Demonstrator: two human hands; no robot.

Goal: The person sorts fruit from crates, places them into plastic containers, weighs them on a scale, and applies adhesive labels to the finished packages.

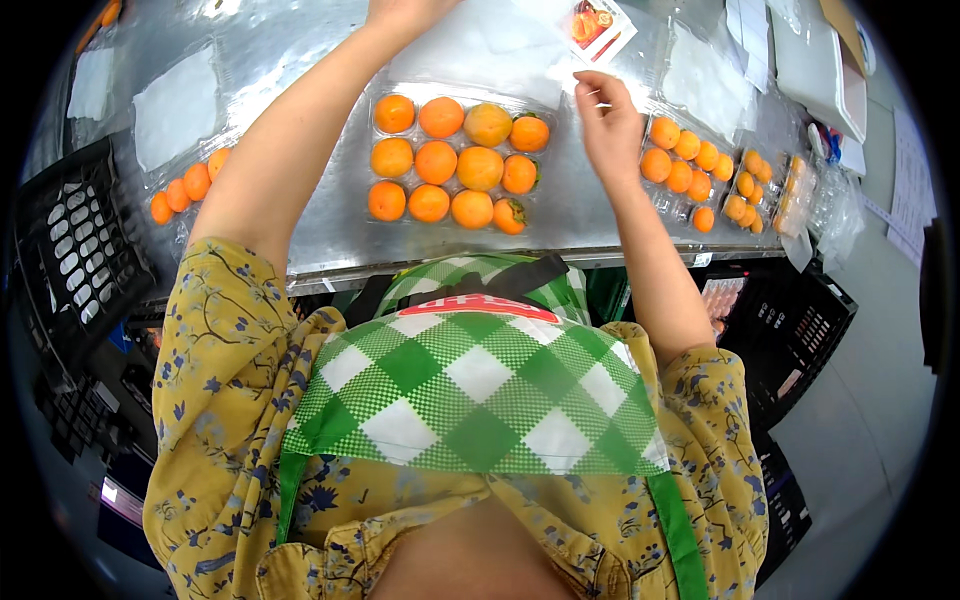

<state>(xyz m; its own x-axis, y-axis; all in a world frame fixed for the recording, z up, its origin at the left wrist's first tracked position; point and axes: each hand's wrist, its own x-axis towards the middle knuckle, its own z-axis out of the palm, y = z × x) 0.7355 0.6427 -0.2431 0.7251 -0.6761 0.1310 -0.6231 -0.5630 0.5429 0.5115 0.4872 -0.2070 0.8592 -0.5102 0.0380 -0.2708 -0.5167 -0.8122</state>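
In front of me on the metal table is a clear plastic tray (455, 222) holding several orange persimmons (436, 162) in three rows; green leafy caps show on a few at its right side. My left hand (408, 12) reaches past the tray to the far edge of the view, where its fingers are cut off. Just right of the tray, my right hand (608, 125) hovers with fingers loosely curved and slightly apart, with nothing visible in it. Beyond that hand lies a printed card (597, 30) with an orange fruit picture.
More packed persimmons (680, 178) sit at the right, with smaller packs (748, 192) beside them. Others (183, 193) lie left, behind my left arm. White sheets (175, 105) rest on the table (270, 60). Black crates (85, 250) stand left, another (790, 330) lower right. A white box (820, 75) stands far right.
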